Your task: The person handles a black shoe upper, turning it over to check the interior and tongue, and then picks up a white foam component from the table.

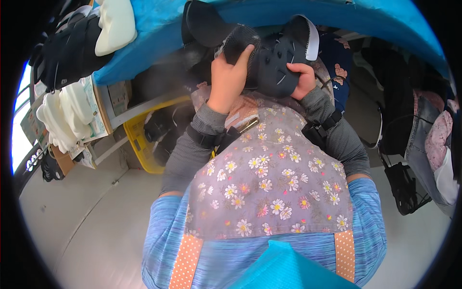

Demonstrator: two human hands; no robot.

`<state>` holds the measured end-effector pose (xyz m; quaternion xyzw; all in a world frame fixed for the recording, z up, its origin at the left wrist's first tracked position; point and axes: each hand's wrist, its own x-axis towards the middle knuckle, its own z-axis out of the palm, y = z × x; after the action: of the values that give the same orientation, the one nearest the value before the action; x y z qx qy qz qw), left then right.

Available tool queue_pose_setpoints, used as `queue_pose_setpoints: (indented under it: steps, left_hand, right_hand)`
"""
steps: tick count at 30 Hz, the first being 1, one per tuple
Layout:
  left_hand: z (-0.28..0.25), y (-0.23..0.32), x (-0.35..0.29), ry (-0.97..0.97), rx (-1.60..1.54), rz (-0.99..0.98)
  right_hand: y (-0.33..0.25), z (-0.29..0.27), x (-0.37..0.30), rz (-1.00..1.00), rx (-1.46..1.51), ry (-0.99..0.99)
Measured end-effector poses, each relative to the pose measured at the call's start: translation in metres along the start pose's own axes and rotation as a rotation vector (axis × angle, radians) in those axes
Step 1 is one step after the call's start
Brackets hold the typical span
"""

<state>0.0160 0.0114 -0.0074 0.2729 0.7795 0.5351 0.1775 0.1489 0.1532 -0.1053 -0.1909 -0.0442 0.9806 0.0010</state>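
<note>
Both of my hands hold a black padded fabric piece (pixel 275 72) over my lap, just below the blue-covered table edge. Its exact kind is unclear. It has curved flaps, small dark round spots and short pale lines on its face, and a white strip along one flap at the upper right. My left hand (pixel 228 79) is closed around the dark mesh part (pixel 242 42), with the thumb lying on top. With fingers and thumb, my right hand (pixel 302 81) pinches the lower right edge; some of its fingers are hidden beneath.
A blue-covered table (pixel 156 21) curves across the far side. At its left lie a white foam pad (pixel 115 29) and stacked black pieces (pixel 72 53). White shaped pieces (pixel 65 115) sit lower left, near a yellow basket (pixel 139 144). Fabric and grey denim (pixel 421 137) hang at right.
</note>
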Motion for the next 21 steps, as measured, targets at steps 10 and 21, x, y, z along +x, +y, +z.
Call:
queue_pose_setpoints:
  steps: [10, 21]
  left_hand:
    - [0.004, -0.009, 0.008, 0.011, -0.023, 0.102]
    - [0.004, 0.001, -0.006, 0.075, 0.063, 0.134]
  right_hand:
    - [-0.004, -0.015, 0.016, 0.041, 0.01, -0.03]
    - [-0.009, 0.008, 0.009, -0.043, -0.015, 0.003]
